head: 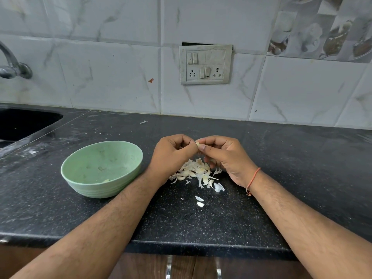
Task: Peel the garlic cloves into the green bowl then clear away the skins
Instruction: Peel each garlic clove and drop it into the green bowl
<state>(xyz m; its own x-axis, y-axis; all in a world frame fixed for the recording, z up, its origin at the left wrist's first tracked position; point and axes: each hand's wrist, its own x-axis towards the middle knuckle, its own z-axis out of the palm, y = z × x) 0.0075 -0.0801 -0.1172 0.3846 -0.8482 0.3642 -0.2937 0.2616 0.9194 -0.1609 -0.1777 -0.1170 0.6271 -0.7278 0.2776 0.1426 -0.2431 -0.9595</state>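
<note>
Spanning the full width of the view, a black speckled countertop (281, 178) is carrying every item under inspection, and it is meeting a wall of pale marbled tiles (112, 81) well beyond the hands. A dark sink (24, 123) is sitting far off to the outer side of the left hand, with a metal tap (14, 67) projecting from the wall above it. A grey switch and socket plate (205, 64) is hanging on the wall directly beyond both hands. The green bowl (84, 186) is standing upright on the countertop just beside the left forearm, on its outer side; one small pale piece is lying at its bottom, near the front wall. The left hand (171, 156) and the right hand (223, 156) are meeting fingertip to fingertip above the countertop, both with fingers curled, and together they are pinching a single garlic clove (198, 144) between them. A thin orange thread (253, 180) is circling the right wrist. Directly beneath and between the two hands, a heap of garlic cloves and skins (196, 173) is lying on the countertop. Three loose skin flakes (219, 187) are lying apart from the heap, nearer the person, between the two forearms. One stray skin scrap (143, 122) is lying well beyond the left hand, near the wall.
</note>
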